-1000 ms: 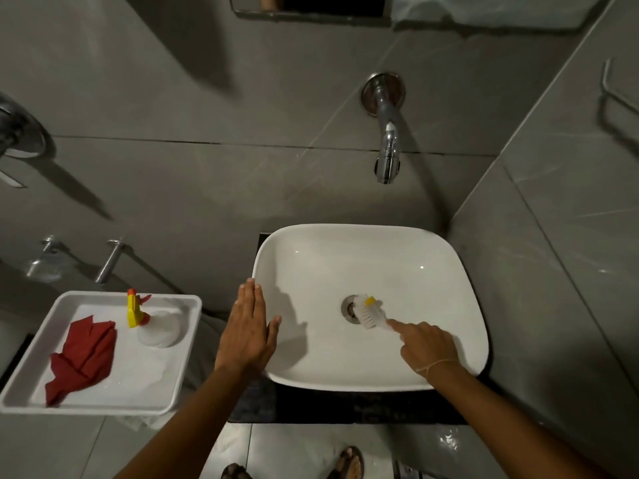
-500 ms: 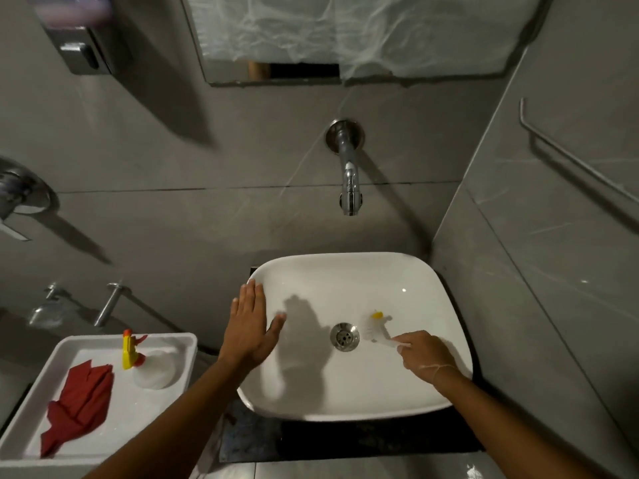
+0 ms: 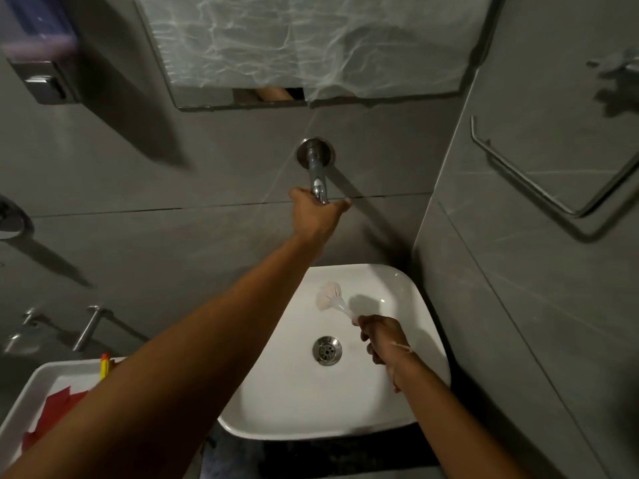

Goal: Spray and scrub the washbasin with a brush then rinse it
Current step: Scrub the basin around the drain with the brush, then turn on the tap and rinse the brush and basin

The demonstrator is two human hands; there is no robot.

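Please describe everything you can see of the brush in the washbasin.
The brush has a round head of whitish bristles and a thin, pale, plastic-looking handle. The right hand grips the handle's end, so that part is hidden. The brush is tilted, its head pointing up and left toward the back of the white washbasin, above the drain. The head appears to rest on the inner back slope. It looks slightly blurred.

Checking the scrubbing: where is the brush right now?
The brush is in the right hand, its head at the washbasin's far wall, beyond the drain.
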